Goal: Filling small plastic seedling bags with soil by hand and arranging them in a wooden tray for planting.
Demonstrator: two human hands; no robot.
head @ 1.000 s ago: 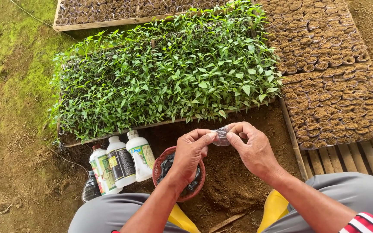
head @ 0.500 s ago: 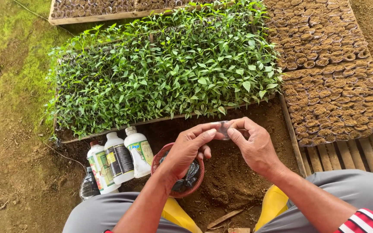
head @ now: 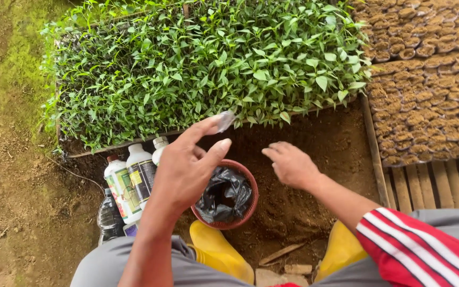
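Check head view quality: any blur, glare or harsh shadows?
Head view: light is soft and even, no hard shadows or glare. The left hand and the small clear piece at its fingertips are slightly motion-blurred; the right hand looks a bit soft too. The seedling tray and the black-lined pot are sharp. Mild wide-angle bend shows at the edges.

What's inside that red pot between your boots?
The red pot holds a crumpled black plastic bag. What the bag contains is hidden by its folds, and the left hand covers the pot's left rim.
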